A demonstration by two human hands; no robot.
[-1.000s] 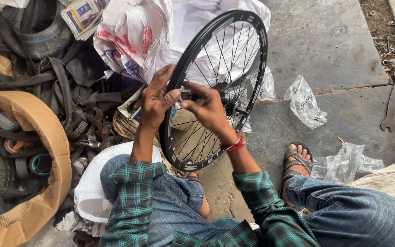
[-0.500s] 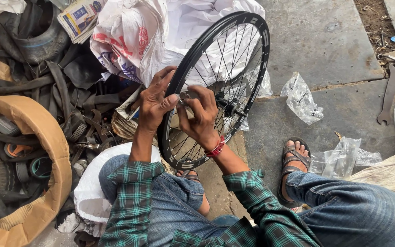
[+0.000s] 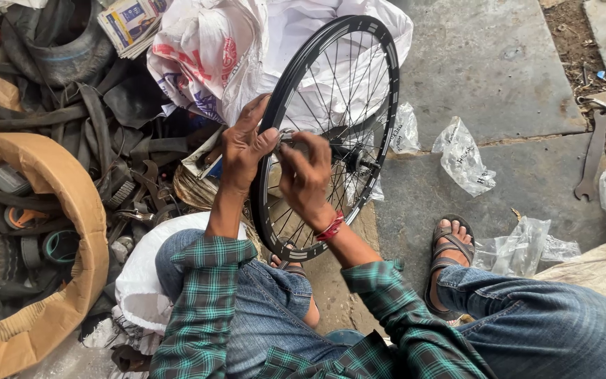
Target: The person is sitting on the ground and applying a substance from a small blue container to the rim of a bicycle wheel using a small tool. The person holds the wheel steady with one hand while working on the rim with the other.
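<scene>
A black spoked bicycle wheel [image 3: 376, 105] stands upright on the ground in front of my knees. My left hand [image 3: 245, 146] grips its near rim from the left side. My right hand [image 3: 308, 177] is closed around a small metal part at the hub end, just beside the left hand. A red band circles my right wrist. The hub [image 3: 351, 157] and its axle show behind my right fingers.
Old black tyres and tubes [image 3: 71, 105] pile up at the left, beside a brown sack [image 3: 43, 210]. White plastic bags [image 3: 205, 56] lie behind the wheel. Clear plastic wrappers [image 3: 463, 156] and a wrench [image 3: 592, 158] lie on the stone floor at right. My sandalled foot [image 3: 449, 242] rests nearby.
My right hand has slid lower and closer to the hub, turning on the small part. The wheel has tilted slightly and the view has shifted a little.
</scene>
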